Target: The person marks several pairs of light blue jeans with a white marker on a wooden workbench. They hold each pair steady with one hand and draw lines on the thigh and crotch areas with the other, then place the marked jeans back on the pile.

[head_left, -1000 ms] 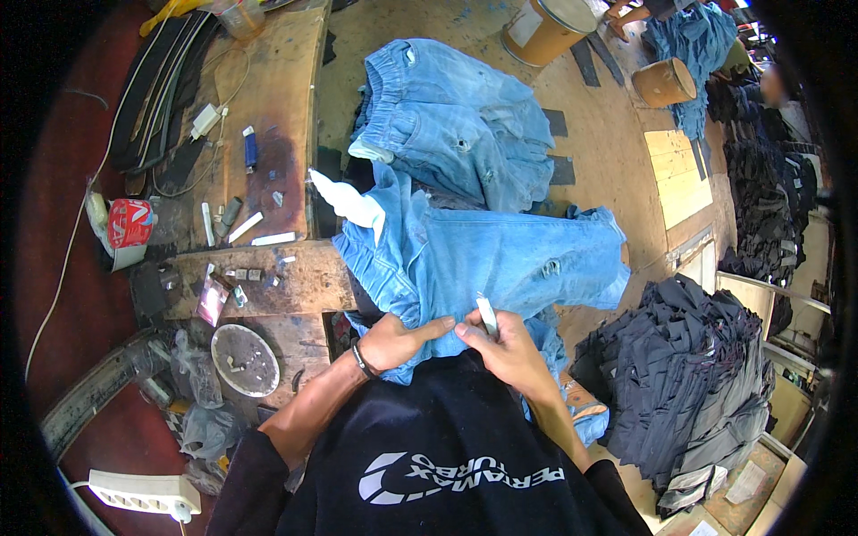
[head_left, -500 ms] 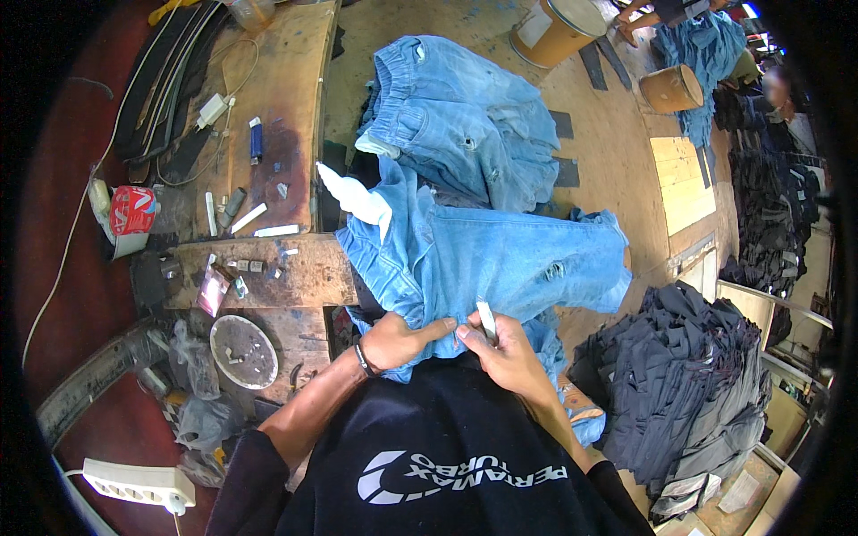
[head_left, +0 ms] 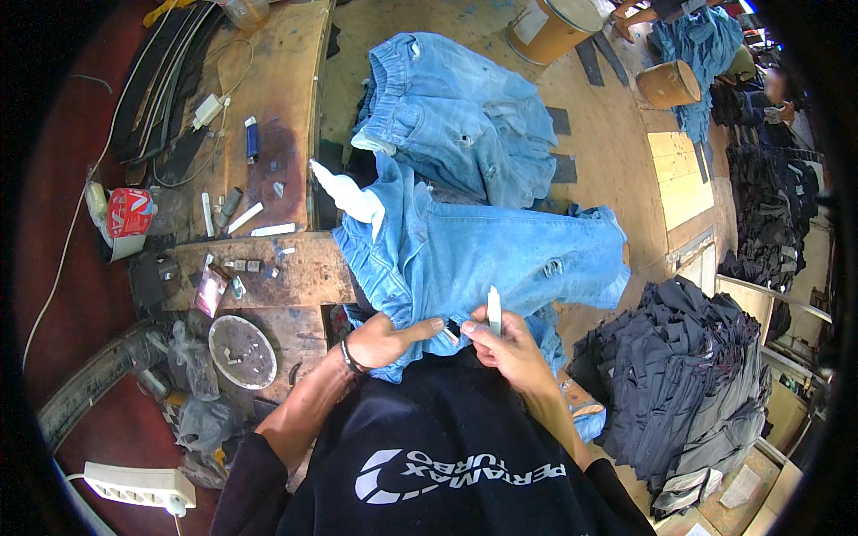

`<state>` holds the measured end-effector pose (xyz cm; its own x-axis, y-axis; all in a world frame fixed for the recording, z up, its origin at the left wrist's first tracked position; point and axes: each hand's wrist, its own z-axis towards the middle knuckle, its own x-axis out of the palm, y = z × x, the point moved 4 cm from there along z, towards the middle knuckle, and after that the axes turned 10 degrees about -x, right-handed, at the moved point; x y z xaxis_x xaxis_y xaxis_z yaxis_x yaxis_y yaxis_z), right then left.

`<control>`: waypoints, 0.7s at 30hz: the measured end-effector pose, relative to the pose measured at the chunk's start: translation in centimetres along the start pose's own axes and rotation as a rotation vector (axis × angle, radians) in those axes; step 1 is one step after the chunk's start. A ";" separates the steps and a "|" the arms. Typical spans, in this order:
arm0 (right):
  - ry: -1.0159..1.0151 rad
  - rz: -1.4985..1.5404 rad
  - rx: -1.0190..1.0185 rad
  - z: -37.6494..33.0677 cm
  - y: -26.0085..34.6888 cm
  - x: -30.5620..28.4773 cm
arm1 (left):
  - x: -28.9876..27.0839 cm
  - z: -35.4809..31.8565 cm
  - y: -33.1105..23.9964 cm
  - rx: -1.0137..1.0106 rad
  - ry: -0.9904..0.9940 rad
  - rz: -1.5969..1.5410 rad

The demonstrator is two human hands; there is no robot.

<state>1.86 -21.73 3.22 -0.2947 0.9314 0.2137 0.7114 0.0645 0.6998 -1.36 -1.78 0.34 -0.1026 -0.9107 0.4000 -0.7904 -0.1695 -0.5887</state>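
Observation:
A pair of light blue jeans (head_left: 500,241) lies across in front of me, with a frayed rip on its leg and a white cloth piece (head_left: 349,196) at the waist end. My left hand (head_left: 384,343) is closed on the near edge of the denim, its thumb pointing right. My right hand (head_left: 512,353) grips a slim white stick (head_left: 494,311) with a slanted tip pointing away from me. Its thumb and fingertip also pinch the denim, beside a small dark opening in the cloth between both hands.
More ripped jeans (head_left: 456,116) lie beyond. At left, a worn wooden bench holds white sticks (head_left: 246,219), a blue lighter (head_left: 251,139) and a round dish (head_left: 243,352). Dark garments (head_left: 670,375) are heaped at right. A power strip (head_left: 138,485) sits lower left; cardboard drums (head_left: 554,29) stand beyond.
My hands have drawn slightly apart, and a dark opening now shows in the denim between them. The white stick has swung more upright and moved a little right.

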 end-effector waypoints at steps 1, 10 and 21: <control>0.041 -0.036 -0.017 0.0 0.2 -0.1 | -0.1 -0.1 0.2 -0.056 0.013 -0.012; 0.080 -0.506 -0.335 -0.2 0.6 0.2 | 0.5 1.6 1.3 0.002 -0.089 0.235; -0.054 -0.421 -0.327 -0.6 0.6 0.2 | 0.8 2.6 1.7 0.076 -0.070 0.144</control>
<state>1.79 -21.74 4.09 -0.4724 0.8666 -0.1606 0.3006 0.3297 0.8949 -1.22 -3.75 -2.14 -0.1672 -0.9513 0.2590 -0.7224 -0.0606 -0.6888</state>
